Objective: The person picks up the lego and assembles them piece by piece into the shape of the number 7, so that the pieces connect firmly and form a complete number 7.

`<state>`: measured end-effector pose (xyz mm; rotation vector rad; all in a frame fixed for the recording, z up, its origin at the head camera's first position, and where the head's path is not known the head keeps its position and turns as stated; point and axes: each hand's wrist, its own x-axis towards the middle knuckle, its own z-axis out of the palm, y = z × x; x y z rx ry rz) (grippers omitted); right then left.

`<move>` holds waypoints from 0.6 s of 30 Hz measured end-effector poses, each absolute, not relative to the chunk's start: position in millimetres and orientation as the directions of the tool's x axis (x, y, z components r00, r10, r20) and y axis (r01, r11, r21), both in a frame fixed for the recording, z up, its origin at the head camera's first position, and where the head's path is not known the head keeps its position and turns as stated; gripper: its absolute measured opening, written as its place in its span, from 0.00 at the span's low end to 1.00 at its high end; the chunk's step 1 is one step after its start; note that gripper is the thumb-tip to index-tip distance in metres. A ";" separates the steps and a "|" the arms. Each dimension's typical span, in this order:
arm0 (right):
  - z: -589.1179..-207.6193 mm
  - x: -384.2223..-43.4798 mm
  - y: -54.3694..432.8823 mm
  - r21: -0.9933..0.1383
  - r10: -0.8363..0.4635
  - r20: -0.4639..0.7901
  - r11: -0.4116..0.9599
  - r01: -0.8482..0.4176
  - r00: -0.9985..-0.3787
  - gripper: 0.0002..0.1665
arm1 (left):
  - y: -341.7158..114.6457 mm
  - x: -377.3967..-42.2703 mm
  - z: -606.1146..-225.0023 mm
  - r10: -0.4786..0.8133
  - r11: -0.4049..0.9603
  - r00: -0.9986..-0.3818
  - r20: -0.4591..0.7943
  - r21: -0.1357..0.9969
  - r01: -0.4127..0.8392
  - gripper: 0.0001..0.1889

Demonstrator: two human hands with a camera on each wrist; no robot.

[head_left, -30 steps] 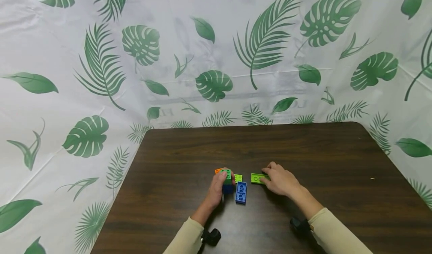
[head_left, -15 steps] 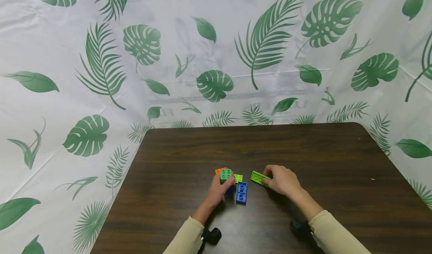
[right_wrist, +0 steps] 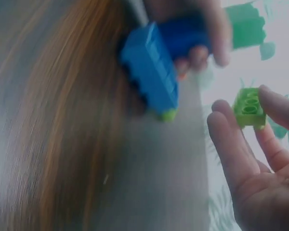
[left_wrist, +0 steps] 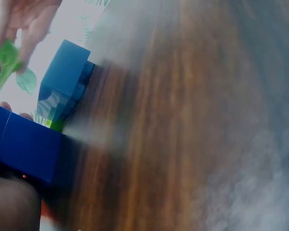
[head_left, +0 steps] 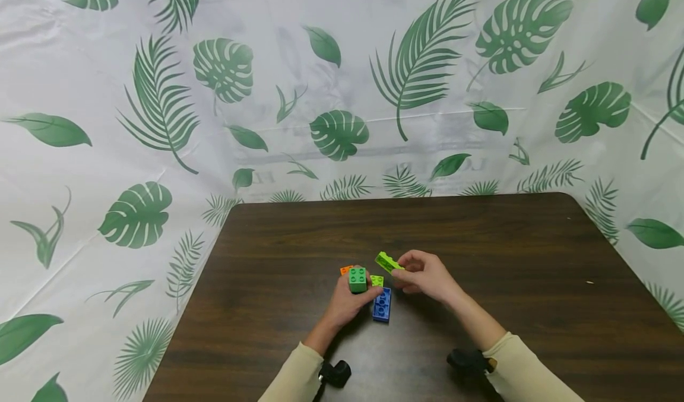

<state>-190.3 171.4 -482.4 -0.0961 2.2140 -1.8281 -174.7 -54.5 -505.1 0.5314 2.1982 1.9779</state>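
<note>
My left hand [head_left: 342, 307] holds a stack of toy bricks: a green brick [head_left: 357, 279] on top and dark blue bricks [left_wrist: 31, 147] underneath. Its thumb points right, beside the stack. Between the thumb and fingers of my right hand [head_left: 430, 278], a long lime green brick [head_left: 387, 261] is pinched, tilted and raised off the table, its hollow underside facing me. In the right wrist view, that lime brick [right_wrist: 249, 108] shows the round tubes inside it. A lighter blue brick [head_left: 382, 307] lies hollow side up on the table, just right of the left thumb.
Another lime brick [head_left: 377, 281] sits on the table behind the blue one, partly covered. An orange brick [head_left: 346, 269] peeks out behind the left hand. The dark wood table [head_left: 278, 253] ends at a leaf-patterned cloth [head_left: 288, 146] at the back.
The right hand has picked the long lime brick off the table and carried it up and left, turning it. The stack has tipped slightly in the left hand, whose thumb has shifted right.
</note>
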 end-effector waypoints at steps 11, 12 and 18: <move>-458.2 -179.9 135.4 -0.940 -0.229 0.115 0.289 -0.180 -0.967 0.17 | -54.6 -175.4 -508.8 0.339 0.080 -0.922 0.188 0.971 0.227 0.13; -457.4 -178.8 131.7 -0.922 -0.235 0.160 0.310 -0.230 -0.959 0.16 | -54.3 -175.2 -509.2 0.331 0.075 -0.925 0.186 0.972 0.222 0.13; -456.7 -175.0 112.0 -0.788 -0.310 0.394 0.370 -0.492 -0.865 0.14 | -52.8 -173.5 -512.2 0.305 0.028 -0.937 0.169 0.982 0.186 0.20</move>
